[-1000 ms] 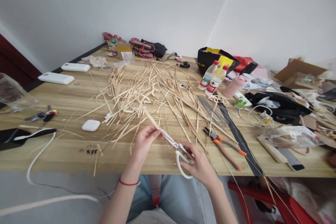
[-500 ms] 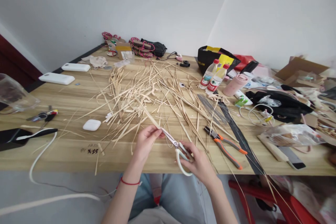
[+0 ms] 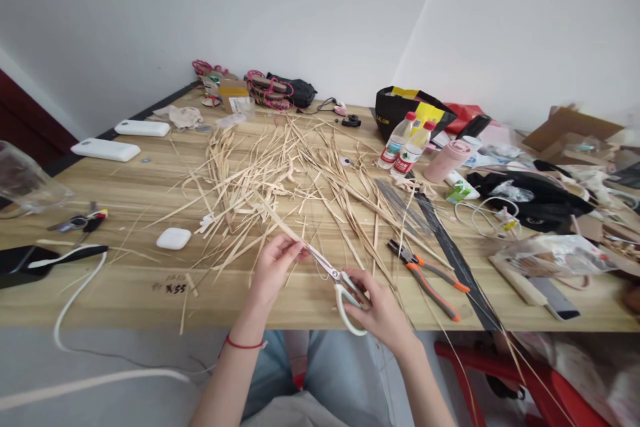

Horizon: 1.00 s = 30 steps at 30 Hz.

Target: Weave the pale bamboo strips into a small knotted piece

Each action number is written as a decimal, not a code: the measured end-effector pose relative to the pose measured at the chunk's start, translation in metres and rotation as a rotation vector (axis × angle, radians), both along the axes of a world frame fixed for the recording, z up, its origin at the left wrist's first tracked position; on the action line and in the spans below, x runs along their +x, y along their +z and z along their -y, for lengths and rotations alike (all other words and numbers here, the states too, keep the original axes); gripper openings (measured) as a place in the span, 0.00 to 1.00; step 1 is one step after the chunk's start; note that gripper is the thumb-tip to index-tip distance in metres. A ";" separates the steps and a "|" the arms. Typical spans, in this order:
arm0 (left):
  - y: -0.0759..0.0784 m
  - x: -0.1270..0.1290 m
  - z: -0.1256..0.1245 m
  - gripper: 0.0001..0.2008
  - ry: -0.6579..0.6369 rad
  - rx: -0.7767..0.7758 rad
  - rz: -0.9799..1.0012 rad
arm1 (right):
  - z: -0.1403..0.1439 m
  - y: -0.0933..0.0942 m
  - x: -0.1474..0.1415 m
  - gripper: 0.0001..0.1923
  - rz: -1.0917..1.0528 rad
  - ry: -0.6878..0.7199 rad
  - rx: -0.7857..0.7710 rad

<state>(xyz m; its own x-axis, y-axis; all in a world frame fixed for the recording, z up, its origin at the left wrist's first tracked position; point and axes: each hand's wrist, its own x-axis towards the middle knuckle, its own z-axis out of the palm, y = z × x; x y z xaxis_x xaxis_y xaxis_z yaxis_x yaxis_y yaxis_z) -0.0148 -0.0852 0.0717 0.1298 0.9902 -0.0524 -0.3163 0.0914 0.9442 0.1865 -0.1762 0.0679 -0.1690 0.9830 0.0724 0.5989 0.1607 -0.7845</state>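
My left hand pinches the near end of a pale flat straw strip that slants away toward the pile. White-handled scissors sit in my right hand, with fingers wrapped around the handles. Their blades point up and left, and the tips reach the strip beside my left fingertips. Whether the blades touch or cut the strip is too fine to make out. Beyond both hands spreads a loose heap of straw strips. Right of my right hand lies a pair of pliers with orange and grey handles.
Two red-capped bottles, a pink tumbler and a black bag stand at the back right. A white case and white cable lie at left. Plastic packaging and a red stool are at right.
My left hand has shifted very slightly left and up with the strip. The scissors and my right hand look almost the same.
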 end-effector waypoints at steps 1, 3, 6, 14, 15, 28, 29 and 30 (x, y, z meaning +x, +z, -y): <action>-0.001 0.000 0.000 0.08 0.000 0.005 -0.011 | 0.000 0.000 0.000 0.22 -0.001 0.001 0.004; -0.002 0.000 0.000 0.07 -0.001 0.017 -0.028 | 0.000 0.000 0.000 0.22 -0.006 0.004 0.004; -0.004 0.001 0.001 0.08 0.019 0.030 -0.035 | -0.001 0.001 -0.001 0.23 -0.015 0.000 -0.009; -0.002 0.001 0.001 0.10 0.035 0.057 -0.091 | -0.001 0.002 -0.001 0.22 -0.010 -0.008 -0.024; -0.002 0.001 0.001 0.10 0.036 0.061 -0.097 | -0.001 0.002 -0.001 0.22 -0.009 -0.008 -0.030; -0.006 0.000 0.001 0.09 0.020 0.073 -0.166 | -0.002 0.000 0.000 0.22 -0.006 -0.008 0.018; -0.006 0.001 0.001 0.09 0.017 0.072 -0.161 | -0.002 0.001 0.000 0.22 -0.004 -0.014 0.022; -0.005 0.002 0.002 0.09 0.017 0.070 -0.157 | -0.001 0.001 -0.001 0.23 -0.005 -0.018 0.022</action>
<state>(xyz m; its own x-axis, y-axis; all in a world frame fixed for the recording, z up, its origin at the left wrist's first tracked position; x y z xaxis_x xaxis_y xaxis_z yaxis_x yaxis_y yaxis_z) -0.0133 -0.0871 0.0664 0.1091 0.9940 -0.0014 -0.1658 0.0196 0.9860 0.1856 -0.1749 0.0693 -0.1512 0.9840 0.0947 0.5978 0.1673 -0.7840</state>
